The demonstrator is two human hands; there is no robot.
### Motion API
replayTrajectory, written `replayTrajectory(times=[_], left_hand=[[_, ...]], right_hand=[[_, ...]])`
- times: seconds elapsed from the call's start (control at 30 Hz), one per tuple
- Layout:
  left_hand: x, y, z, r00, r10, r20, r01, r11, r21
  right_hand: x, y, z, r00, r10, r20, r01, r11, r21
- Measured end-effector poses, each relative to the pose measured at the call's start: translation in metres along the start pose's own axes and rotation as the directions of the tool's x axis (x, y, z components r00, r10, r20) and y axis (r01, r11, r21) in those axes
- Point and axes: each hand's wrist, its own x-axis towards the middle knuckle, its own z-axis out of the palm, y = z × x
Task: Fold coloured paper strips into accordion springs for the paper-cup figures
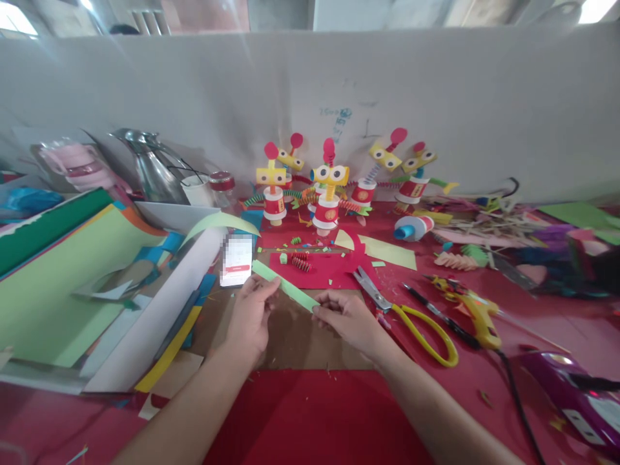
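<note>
A light green paper strip is stretched at a slant between my two hands, above a brown board. My left hand pinches it near its upper left end, thumb on top. At the lower right end, my right hand grips it between thumb and fingers. Just beyond lie red paper and small folded paper springs. Yellow-handled scissors rest beside my right hand, blades pointing away. A phone with a lit screen stands near my left hand.
Several paper-cup robot figures stand along the grey partition. Right are a pen, a yellow glue gun with its cord and a purple device. A box of coloured paper fills the left. A metal jug stands behind.
</note>
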Motion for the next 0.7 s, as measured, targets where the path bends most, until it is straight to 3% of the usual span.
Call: replayTrajectory(times=[0.27, 0.47, 0.7], left_hand=[[0.008, 0.003, -0.006, 0.999, -0.05, -0.014, 0.05, 0.997, 0.054], [0.009, 0.004, -0.007, 0.992, 0.121, -0.03, -0.117, 0.985, 0.128], [0.01, 0.008, -0.008, 0.996, 0.062, -0.059, -0.053, 0.988, 0.147]], right_hand=[[0.007, -0.003, -0.019, 0.992, -0.008, -0.124, 0.005, 1.0, -0.02], [0.011, 0.002, -0.024, 0.998, 0.027, -0.063, -0.033, 0.995, -0.092], [0.008, -0.002, -0.023, 1.0, 0.002, -0.005, -0.002, 0.999, -0.039]])
